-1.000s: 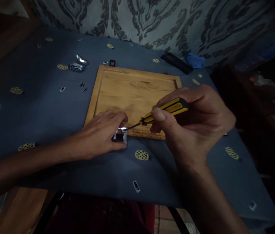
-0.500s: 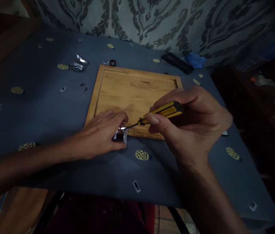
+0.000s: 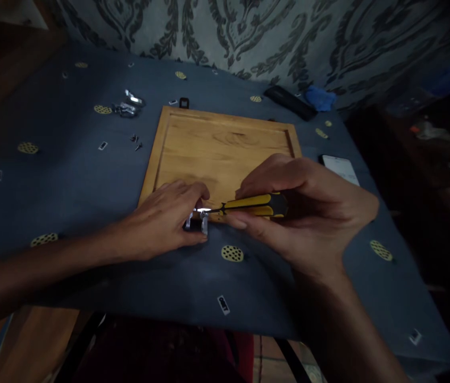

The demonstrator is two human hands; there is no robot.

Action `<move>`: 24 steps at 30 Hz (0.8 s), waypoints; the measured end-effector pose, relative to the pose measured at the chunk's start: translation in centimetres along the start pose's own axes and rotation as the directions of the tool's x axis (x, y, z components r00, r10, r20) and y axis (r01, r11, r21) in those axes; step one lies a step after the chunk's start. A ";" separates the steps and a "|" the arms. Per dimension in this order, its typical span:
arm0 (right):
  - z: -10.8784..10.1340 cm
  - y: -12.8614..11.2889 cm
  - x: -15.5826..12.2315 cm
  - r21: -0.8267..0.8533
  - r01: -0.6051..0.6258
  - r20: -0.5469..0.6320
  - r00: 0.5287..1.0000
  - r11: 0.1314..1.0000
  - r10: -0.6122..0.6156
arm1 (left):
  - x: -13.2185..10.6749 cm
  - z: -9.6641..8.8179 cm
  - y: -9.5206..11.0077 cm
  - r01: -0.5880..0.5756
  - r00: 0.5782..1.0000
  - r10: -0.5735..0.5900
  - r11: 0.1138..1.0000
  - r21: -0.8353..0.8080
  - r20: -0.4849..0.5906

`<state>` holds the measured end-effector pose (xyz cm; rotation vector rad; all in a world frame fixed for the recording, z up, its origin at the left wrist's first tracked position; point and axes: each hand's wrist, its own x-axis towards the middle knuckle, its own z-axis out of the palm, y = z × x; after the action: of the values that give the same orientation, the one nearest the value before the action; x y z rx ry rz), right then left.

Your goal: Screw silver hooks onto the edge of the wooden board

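Note:
A wooden board with a grooved border lies flat on the cloth. At its near left edge, my left hand is closed around a shiny metal bracket-like piece, thumb below and fingers above. My right hand grips a yellow and black screwdriver by its handle, the shaft pointing left. The screwdriver's tip meets the top of the metal piece; whether a screw sits there is too small to tell.
Two similar shiny metal pieces and several small screws lie left of the board. Behind it is a small dark fitting. A black case, a blue cloth and a phone lie to the right.
My right hand has lowered the screwdriver's handle, so it lies flatter, and the phone behind the hand has come into sight. My left hand and the metal piece stay in place.

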<state>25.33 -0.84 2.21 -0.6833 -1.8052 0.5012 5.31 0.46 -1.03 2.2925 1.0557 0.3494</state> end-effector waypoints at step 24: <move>0.4 0.3 -0.4 0.002 -0.188 -0.183 0.966 0.982 0.185 | 0.1 -0.5 0.6 0.046 0.998 -0.045 0.999 -0.015 0.040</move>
<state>25.05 -0.89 1.64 -0.8869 -1.5824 0.5315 5.52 0.43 -0.31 2.2483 1.0802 0.2923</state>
